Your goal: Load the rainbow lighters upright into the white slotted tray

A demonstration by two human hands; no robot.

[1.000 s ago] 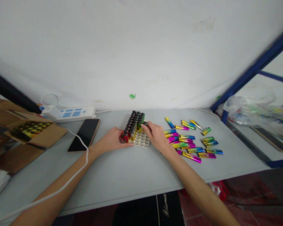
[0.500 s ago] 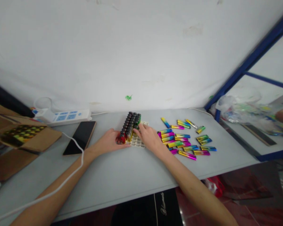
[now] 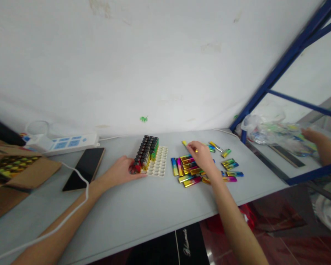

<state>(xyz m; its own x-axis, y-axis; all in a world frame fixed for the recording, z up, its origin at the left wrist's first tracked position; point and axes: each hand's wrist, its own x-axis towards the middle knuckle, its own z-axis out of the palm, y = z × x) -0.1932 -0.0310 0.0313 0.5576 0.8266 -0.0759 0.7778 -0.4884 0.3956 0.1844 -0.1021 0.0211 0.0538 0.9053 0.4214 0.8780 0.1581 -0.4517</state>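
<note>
My left hand is curled round the near left corner of a white tray with rows of round holes. Upright lighters with black tops fill the tray's left part. Its thumb lies along the tray's near edge, and the fingers are against the red lighters. To the right, my right hand is over a loose pile of shiny metallic lighter sleeves. Its fingers are pinched, and a small gold end of a sleeve shows between them. Another yellow-ended sleeve lies by the fingertips.
On the left are a black phone, a power strip, a white cable and an open cardboard box. A blue metal frame borders the table's right side. Beyond it another person's hand is near plastic bags.
My right hand has moved right, from the tray to the loose sleeves. Several sleeves at the pile's left end now lie at another angle. My left hand stays at the tray; the view has shifted.
</note>
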